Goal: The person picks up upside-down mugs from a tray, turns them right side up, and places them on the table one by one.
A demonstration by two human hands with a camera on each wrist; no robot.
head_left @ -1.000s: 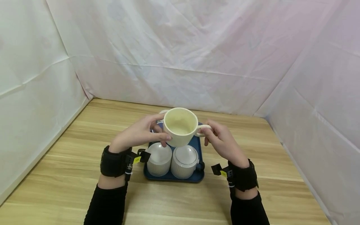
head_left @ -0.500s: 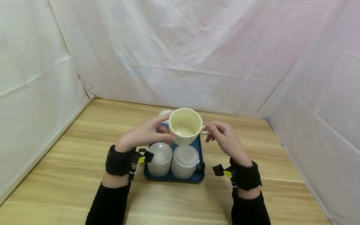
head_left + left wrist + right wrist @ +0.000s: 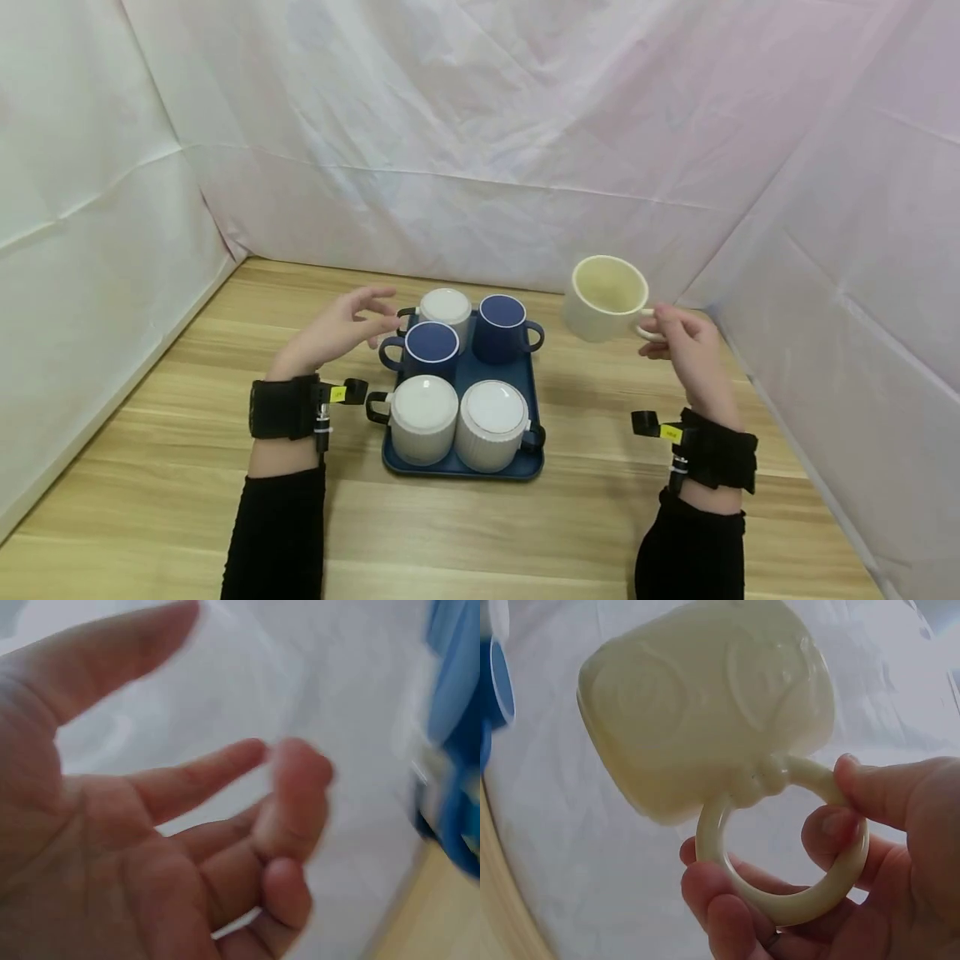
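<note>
The cream mug (image 3: pixel 605 297) hangs in the air to the right of the blue tray (image 3: pixel 462 467), its ring handle pinched by the right hand (image 3: pixel 686 350). The left hand (image 3: pixel 337 329) hovers empty, fingers loosely spread, beside the tray's dark blue mug (image 3: pixel 429 350).

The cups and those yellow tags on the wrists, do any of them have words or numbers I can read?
Yellow tag on the left wrist band: dark marks, too small to read.
Yellow tag on the right wrist band: too small to read.
Cream mug held in the right hand: raised shapes only, no words.
Tray and its mugs: none.
</note>
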